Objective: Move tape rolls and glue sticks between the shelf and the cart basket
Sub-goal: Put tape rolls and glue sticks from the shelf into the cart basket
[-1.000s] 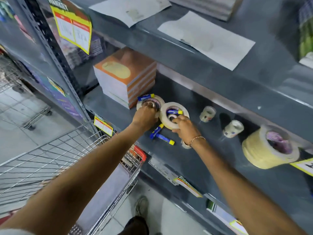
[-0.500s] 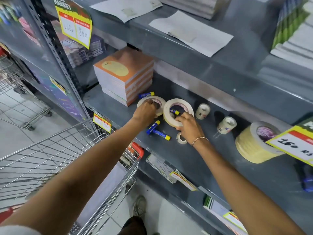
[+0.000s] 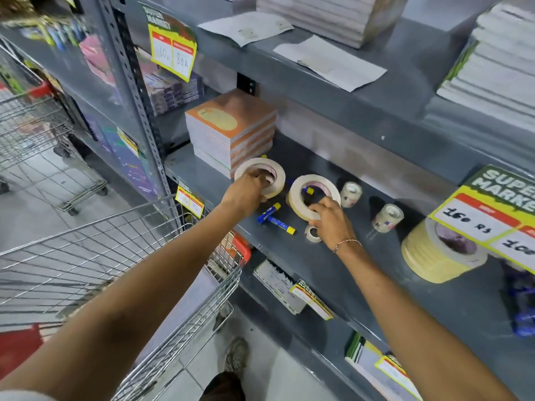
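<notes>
cart basket point(image 3: 121, 256) low at my left, below the shelf point(image 3: 333, 264) edge. left hand point(image 3: 246, 192) has fingers hooked through the core of one tape roll point(image 3: 278, 173). two glue sticks point(image 3: 275, 218) lie between my hands, long axes crossing. right hand point(image 3: 330, 218) pinches the second tape roll point(image 3: 295, 198), tilted up. left load sits nearer the basket, i judge.

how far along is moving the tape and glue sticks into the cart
Nothing looks done: the visible part of the cart basket shows no tape or glue. In hand: the left hand grips one masking tape roll, the right hand another, both at the shelf. Left: two blue glue sticks, small clear tape rolls and the big stack.
</notes>
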`<state>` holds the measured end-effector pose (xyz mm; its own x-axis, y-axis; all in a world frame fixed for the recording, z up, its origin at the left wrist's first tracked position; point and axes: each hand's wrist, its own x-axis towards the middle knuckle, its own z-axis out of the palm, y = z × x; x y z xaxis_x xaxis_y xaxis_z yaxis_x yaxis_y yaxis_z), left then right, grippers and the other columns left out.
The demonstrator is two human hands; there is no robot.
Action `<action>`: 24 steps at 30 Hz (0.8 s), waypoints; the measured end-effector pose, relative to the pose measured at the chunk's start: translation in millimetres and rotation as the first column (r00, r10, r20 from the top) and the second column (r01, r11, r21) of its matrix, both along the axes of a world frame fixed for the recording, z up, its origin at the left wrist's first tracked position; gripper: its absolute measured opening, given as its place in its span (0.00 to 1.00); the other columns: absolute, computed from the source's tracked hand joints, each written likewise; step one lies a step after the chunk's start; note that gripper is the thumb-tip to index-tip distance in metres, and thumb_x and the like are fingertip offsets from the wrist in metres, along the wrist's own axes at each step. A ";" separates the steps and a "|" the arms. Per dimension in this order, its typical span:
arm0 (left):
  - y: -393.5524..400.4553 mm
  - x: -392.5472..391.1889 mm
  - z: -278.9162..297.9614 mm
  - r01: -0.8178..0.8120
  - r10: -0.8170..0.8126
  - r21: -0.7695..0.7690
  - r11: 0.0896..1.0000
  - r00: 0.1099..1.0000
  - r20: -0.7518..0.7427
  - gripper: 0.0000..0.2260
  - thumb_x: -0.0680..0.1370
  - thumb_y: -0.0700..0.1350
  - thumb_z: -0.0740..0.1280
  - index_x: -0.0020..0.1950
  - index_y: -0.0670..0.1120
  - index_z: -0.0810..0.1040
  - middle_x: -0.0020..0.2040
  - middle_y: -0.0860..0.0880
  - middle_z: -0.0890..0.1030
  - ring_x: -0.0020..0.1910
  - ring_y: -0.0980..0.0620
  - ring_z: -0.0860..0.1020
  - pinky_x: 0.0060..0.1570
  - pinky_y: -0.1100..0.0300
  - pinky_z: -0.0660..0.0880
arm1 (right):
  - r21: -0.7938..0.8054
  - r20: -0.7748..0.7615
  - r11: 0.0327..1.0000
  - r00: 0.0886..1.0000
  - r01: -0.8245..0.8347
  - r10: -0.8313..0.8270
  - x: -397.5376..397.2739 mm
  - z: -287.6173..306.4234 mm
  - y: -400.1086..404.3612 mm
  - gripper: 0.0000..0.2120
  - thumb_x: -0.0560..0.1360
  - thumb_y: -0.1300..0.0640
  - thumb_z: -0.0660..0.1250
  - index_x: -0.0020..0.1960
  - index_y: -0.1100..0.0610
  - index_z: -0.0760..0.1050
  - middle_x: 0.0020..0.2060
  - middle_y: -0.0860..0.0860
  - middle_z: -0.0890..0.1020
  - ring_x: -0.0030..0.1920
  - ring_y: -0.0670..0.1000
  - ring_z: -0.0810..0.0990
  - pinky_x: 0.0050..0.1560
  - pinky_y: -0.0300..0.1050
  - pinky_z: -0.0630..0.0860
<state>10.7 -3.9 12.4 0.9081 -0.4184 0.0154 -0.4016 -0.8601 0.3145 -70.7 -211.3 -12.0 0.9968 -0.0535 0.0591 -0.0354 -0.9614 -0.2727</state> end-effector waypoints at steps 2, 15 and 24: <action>15.0 -13.7 3.4 -0.041 0.041 -0.028 0.999 0.999 0.004 0.22 0.74 0.40 0.67 0.68 0.44 0.70 0.69 0.41 0.70 0.61 0.38 0.74 0.55 0.47 0.75 | 0.014 0.036 1.000 0.999 -0.019 0.018 -3.8 3.7 10.8 0.17 0.69 0.66 0.72 0.58 0.59 0.78 0.53 0.55 0.77 0.54 0.57 0.78 0.52 0.51 0.80; 212.5 -147.3 -107.2 -0.429 0.426 -0.055 0.901 0.902 -0.069 0.13 0.72 0.41 0.70 0.56 0.41 0.77 0.56 0.41 0.77 0.62 0.40 0.73 0.50 0.45 0.77 | 0.044 0.109 0.843 0.841 -0.536 0.530 -26.3 -44.4 202.7 0.17 0.64 0.71 0.70 0.52 0.61 0.80 0.49 0.59 0.79 0.45 0.61 0.80 0.39 0.51 0.80; 272.0 -141.3 -247.7 -0.485 0.469 0.111 0.867 0.723 -0.508 0.13 0.72 0.45 0.70 0.53 0.41 0.79 0.57 0.42 0.78 0.57 0.41 0.77 0.53 0.51 0.76 | -0.007 -0.503 0.666 0.578 -0.746 0.643 48.4 -178.6 310.7 0.18 0.74 0.67 0.63 0.63 0.61 0.73 0.63 0.59 0.73 0.63 0.56 0.74 0.56 0.50 0.73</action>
<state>-130.7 268.1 -235.3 0.8669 0.0659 -0.4942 0.2822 -0.8820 0.3774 -22.4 99.4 -190.7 0.6356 0.6276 -0.4496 0.6069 -0.7661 -0.2116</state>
